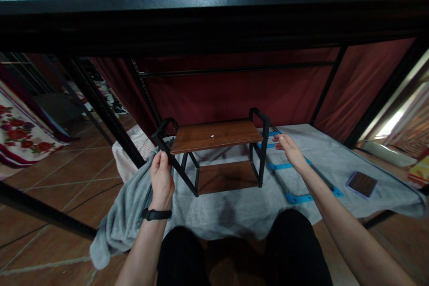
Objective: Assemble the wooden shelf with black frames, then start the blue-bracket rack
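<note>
A small two-tier shelf rack stands upright on a grey blanket, with wood-look boards and a black metal frame. Its upper board (217, 135) carries a small white speck near the middle. The lower board (228, 177) sits close to the blanket. At the rack's left end, my left hand (161, 178) has its thumb and curled fingers against the black side frame (182, 173); part of the fingers is hidden. My right hand (288, 148) is off the right end, fingers stretched toward the right side frame (263, 156), apart from it and holding nothing.
Blue-and-dark frame pieces (299, 197) lie on the grey blanket (335, 152) to the right. Beyond them is a phone-like flat object (362, 184). A black metal beam (214, 2) crosses overhead, with posts at both sides. A dark red curtain (234, 94) hangs behind.
</note>
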### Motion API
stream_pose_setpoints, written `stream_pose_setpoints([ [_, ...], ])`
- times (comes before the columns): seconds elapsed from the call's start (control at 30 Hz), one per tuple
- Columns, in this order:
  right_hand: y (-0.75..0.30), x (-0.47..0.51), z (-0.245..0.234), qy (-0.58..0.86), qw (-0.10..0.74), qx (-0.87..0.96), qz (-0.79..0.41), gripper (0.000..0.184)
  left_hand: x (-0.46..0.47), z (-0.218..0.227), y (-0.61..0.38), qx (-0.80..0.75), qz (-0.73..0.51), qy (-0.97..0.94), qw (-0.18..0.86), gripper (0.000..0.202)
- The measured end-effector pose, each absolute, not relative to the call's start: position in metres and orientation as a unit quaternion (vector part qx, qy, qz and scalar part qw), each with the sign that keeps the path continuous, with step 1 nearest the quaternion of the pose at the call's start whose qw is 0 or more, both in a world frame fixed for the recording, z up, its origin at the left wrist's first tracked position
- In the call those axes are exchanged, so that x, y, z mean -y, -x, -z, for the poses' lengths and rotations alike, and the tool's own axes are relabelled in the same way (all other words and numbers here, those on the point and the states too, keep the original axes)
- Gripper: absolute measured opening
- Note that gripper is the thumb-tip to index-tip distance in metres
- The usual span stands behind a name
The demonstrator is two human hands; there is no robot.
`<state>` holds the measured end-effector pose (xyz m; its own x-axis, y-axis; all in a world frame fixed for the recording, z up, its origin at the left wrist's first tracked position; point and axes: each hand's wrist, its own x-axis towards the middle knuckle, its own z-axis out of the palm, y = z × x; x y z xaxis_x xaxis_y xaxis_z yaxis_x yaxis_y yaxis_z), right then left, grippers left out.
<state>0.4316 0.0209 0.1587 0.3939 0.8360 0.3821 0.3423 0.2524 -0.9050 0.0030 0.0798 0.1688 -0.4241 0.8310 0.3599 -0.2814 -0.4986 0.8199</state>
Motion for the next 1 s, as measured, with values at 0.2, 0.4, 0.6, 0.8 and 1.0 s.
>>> stream_pose_setpoints([
  [0.2,-0.422,-0.022,-0.162,0.558,0.593,0.543,-0.206,0.049,-0.081,-0.169,0.000,-0.339,-0.761,-0.411,0.370,0.029],
  [0.4,-0.415,-0.029,-0.166,0.542,0.584,0.577,-0.178,0.046,-0.083,-0.169,-0.005,-0.347,-0.751,-0.405,0.390,0.036],
  [0.6,-0.420,-0.029,-0.167,0.537,0.597,0.573,-0.165,0.047,-0.083,-0.166,-0.011,-0.329,-0.742,-0.393,0.431,0.037],
  [0.8,-0.422,-0.026,-0.165,0.522,0.623,0.553,-0.183,0.045,-0.087,-0.164,-0.013,-0.314,-0.745,-0.385,0.445,0.034],
  [1.0,-0.424,-0.030,-0.162,0.526,0.608,0.569,-0.171,0.044,-0.089,-0.167,-0.007,-0.333,-0.732,-0.404,0.436,0.035],
])
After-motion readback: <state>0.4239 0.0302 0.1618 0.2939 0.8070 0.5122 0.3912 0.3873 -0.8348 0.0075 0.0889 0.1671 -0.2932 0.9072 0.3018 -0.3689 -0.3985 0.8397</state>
